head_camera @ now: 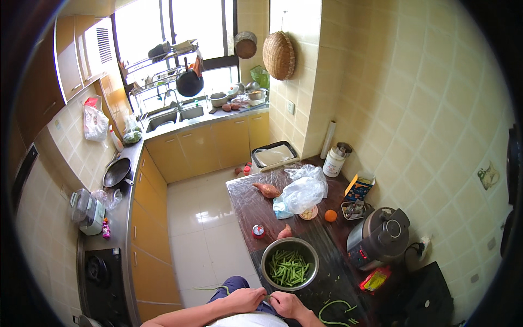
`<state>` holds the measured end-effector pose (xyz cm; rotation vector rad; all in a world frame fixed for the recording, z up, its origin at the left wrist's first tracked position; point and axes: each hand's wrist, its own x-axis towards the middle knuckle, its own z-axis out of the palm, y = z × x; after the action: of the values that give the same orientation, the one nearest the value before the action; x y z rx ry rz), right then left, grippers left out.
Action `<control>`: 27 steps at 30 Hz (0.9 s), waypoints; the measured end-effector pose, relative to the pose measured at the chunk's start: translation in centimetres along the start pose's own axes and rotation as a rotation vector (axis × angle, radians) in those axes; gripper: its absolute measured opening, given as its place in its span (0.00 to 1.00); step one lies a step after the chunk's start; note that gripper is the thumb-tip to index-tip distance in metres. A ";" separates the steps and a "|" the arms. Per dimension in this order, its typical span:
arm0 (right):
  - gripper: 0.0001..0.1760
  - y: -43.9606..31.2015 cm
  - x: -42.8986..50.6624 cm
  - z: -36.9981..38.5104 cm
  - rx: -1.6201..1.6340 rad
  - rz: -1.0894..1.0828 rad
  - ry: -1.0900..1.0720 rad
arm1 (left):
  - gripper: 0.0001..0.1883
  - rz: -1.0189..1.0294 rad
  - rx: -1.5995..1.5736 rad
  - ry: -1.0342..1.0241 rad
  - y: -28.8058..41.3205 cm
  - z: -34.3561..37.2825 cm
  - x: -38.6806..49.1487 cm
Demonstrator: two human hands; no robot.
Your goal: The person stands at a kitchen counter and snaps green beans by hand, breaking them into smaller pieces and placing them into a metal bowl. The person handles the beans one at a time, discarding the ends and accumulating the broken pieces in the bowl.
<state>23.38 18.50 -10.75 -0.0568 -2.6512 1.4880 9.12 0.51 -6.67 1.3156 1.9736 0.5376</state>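
My left hand (pixel 247 299) grips a long green bean (pixel 212 288), whose tail hangs out to the left over my dark-trousered leg. Close beside it, my right hand (pixel 284 303) pinches the bean's other end, and a short green bit shows between the two hands. Just beyond them stands a steel bowl (pixel 314 267) holding many cut bean pieces (pixel 288 267). To the right of my right hand, uncut long beans (pixel 320 312) lie curled on the dark tabletop (pixel 327 253), with small scraps scattered near the bowl.
Behind the bowl are a red-topped can (pixel 258 231), sweet potatoes (pixel 267 190), plastic bags (pixel 302 196), a small bowl of garlic (pixel 308 212) and an orange (pixel 330 215). An electric pressure cooker (pixel 378 237) and a red packet (pixel 374 280) stand right. A counter with a stove (pixel 102 274) runs left.
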 end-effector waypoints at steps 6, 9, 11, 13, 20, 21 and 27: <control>0.11 0.1 -0.5 0.2 0.002 -0.013 -0.047 | 0.13 0.061 0.023 -0.111 0.9 -1.1 0.6; 0.12 0.4 -0.9 0.5 -0.013 -0.042 0.037 | 0.17 0.151 -0.051 -0.120 0.3 -0.6 1.3; 0.12 0.6 -0.9 0.7 -0.040 -0.030 0.061 | 0.17 0.130 -0.051 -0.113 0.1 -0.4 1.6; 0.12 0.9 -1.0 1.0 -0.089 -0.042 0.058 | 0.16 0.086 -0.022 -0.143 0.1 -0.4 1.9; 0.17 1.3 -1.7 1.2 -0.184 -0.009 0.002 | 0.15 0.218 0.208 -0.117 1.9 -1.4 1.6; 0.18 1.3 -1.8 1.2 -0.179 0.028 0.011 | 0.15 0.307 0.263 -0.067 2.1 -1.4 1.5; 0.22 2.5 -1.4 1.0 0.426 0.258 -0.105 | 0.17 0.422 0.442 0.125 2.4 -0.4 1.0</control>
<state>24.62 18.85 -13.49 -0.3036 -2.4098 2.1610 10.01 2.43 -5.12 2.0443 1.9902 0.3919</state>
